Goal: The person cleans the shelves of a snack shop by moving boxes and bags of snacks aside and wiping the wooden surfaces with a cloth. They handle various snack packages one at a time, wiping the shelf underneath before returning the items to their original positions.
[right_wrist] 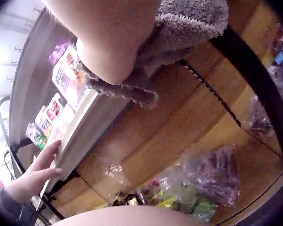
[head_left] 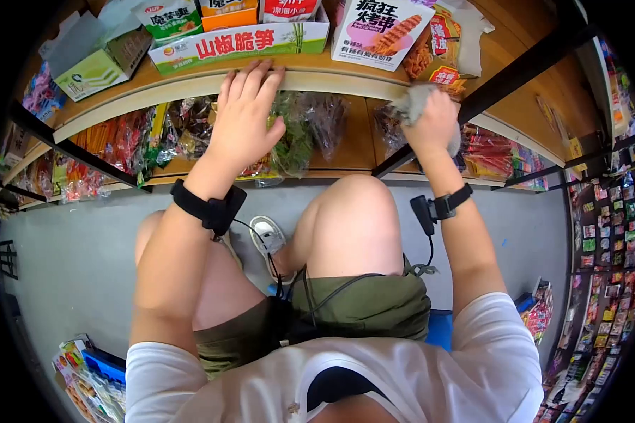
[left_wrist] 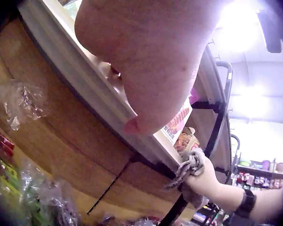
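My left hand (head_left: 245,127) rests on the pale front edge (head_left: 141,97) of the upper shelf, fingers extended over the lip and thumb out to the side. With my right hand (head_left: 434,125) I grip a fluffy grey cloth (head_left: 410,104) against the same edge, farther right beside a black upright post (head_left: 501,79). Folds of the cloth (right_wrist: 188,28) hang past my fingers in the right wrist view. Just behind it are orange snack packets (head_left: 430,60) and a white box with a skewer picture (head_left: 377,32).
A snack display box (head_left: 240,48) and a green carton (head_left: 102,67) stand on the upper shelf. Bagged snacks (head_left: 113,137) fill parts of the lower shelf. My bare knees (head_left: 356,218) are close under it. More racks of packets (head_left: 607,261) line the right side.
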### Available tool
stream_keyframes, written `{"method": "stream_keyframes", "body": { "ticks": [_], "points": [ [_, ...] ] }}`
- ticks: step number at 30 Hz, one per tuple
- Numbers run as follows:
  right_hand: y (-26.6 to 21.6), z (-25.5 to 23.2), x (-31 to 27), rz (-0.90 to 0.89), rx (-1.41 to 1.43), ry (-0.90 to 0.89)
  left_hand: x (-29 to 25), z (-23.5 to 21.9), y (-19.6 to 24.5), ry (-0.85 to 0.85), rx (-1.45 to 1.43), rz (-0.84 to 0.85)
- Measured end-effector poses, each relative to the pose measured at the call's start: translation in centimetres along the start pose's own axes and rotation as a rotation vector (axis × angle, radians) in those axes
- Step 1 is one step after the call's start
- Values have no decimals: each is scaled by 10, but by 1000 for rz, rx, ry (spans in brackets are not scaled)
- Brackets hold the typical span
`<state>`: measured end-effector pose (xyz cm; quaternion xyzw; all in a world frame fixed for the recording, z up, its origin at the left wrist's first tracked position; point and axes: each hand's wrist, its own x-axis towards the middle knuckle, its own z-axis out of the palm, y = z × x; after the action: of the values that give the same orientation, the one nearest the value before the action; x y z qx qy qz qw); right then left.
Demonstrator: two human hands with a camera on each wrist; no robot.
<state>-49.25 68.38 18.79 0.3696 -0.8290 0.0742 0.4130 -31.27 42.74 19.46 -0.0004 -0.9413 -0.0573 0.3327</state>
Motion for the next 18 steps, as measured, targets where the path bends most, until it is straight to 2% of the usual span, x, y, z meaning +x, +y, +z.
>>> {"method": "stream_keyframes", "body": {
  "ticks": [5, 6, 11, 14, 16, 18],
  "points": [
    [-76, 4, 30, -130, 120, 13, 1, -2, -3, -2, -60, 9],
    [-93, -1, 36, -144, 113, -36, 1, -3, -4, 0, -82, 2],
    [-157, 9, 58, -209, 250, 21, 0, -12, -1, 271, -258, 12],
    [-176, 10, 65, -112, 294, 25, -4, -23, 3, 269, -342, 140],
    [-177, 14, 67, 15, 380, -18, -6, -21, 5, 94, -421, 212],
    [-166, 7, 65, 106, 514, -103, -7, -9, 7, 79, -533, 243]
  ]
}}
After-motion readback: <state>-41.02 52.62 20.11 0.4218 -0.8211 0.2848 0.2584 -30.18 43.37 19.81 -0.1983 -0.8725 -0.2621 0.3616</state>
